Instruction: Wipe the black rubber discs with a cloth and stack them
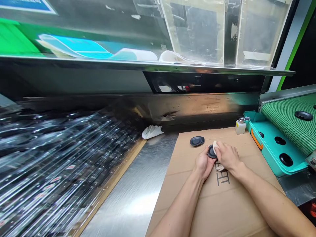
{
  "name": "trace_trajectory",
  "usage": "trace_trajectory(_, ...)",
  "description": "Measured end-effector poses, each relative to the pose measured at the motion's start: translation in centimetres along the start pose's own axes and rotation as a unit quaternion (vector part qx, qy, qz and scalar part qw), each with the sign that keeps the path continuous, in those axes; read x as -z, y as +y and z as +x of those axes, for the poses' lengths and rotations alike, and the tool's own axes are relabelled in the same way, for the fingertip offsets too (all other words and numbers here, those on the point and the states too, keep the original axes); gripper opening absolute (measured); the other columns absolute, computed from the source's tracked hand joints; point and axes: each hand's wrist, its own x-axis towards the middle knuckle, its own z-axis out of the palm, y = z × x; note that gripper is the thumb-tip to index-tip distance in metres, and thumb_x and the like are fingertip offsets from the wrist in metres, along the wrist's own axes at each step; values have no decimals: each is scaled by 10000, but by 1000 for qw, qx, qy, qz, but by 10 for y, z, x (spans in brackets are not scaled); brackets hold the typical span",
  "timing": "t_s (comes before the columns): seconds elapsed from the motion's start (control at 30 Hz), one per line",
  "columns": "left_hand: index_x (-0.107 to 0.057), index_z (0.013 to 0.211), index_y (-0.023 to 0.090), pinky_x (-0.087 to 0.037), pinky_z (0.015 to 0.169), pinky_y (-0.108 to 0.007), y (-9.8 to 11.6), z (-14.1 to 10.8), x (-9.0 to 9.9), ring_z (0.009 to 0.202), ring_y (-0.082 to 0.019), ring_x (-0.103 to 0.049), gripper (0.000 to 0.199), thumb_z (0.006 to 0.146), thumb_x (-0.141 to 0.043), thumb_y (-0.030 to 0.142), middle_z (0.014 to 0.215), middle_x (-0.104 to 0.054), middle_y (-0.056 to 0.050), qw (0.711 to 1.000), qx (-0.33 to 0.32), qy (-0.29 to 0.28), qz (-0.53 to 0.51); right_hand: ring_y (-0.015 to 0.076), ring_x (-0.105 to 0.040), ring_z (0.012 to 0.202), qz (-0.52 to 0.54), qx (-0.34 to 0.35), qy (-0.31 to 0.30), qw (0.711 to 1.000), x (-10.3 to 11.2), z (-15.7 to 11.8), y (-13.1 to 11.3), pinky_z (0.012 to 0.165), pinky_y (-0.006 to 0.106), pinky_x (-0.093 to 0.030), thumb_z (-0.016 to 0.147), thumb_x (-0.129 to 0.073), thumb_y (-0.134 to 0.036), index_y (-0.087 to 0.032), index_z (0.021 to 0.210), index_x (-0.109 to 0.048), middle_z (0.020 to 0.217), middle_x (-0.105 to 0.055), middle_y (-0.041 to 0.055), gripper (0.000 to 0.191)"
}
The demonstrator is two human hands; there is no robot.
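Disc (211, 152), black, round: over the cardboard, in the left hand (204, 163), thumb and fingers closed about its edge. Its right side is hidden by cloth.

Cloth (214, 144), white: pinched in the curled fingers of the right hand (227, 156), against the disc; a loose end shows below the hand.

Cardboard (197, 204), brown: black printed characters (223, 178), partly covered by hand and cloth, reading uncertain; near edge cut off.

Spare disc (197, 141), black: on the cardboard, left of the hands; possibly more than one, overlapping.

Bottle (240, 127), whitish, metal top: yellow mark, too small to read.

Bin (269, 163), teal, orange handle (256, 140): three black pieces inside, one partly hidden by the wall.

Belt (286, 107), green: one dark piece whole, another cut off at the right edge.

Sign (27, 4), blue, white-bordered: cut off at top; lettering illegible.

Clear packaging (61, 171): blurred; reddish labels unreadable.

Glove (151, 132), white: beside the packaging.
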Motion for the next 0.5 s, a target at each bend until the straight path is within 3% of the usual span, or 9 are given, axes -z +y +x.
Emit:
trace_trajectory(0.07,-657,879,99,-598,854,-324,0,0,-1,822,-174,-706,323,1019,-389,214,873,-737,-119,1000,-2,4,1,195,-665,894,-1,26,-9,1000,-1,0,2,694,261,-372,1031,-370,-398,-258,1158,-568,1068,-714,43,274)
trace_trajectory(0.2,-654,937,87,-610,823,-352,0,0,-1,823,-188,-710,328,1026,-373,230,882,-739,-127,1000,-1,2,8,197,-668,886,-6,-17,18,1000,1,1,6,675,265,-363,1041,-345,-406,-252,1176,-560,1071,-714,50,297)
trace_trajectory(0.33,-650,918,92,-609,830,-359,2,1,1,780,-176,-701,305,1017,-396,227,871,-737,-120,1000,4,6,-8,198,-671,884,5,16,-2,1000,3,1,7,685,261,-371,1024,-398,-431,-279,1149,-576,1045,-722,25,266)
trace_trajectory(0.5,-665,948,90,-599,851,-411,-4,1,3,859,-210,-706,311,1015,-415,261,921,-746,-136,999,0,-26,20,217,-678,834,-56,-76,3,995,4,3,5,713,282,-403,1044,-294,-500,-268,1231,-575,989,-714,80,409)
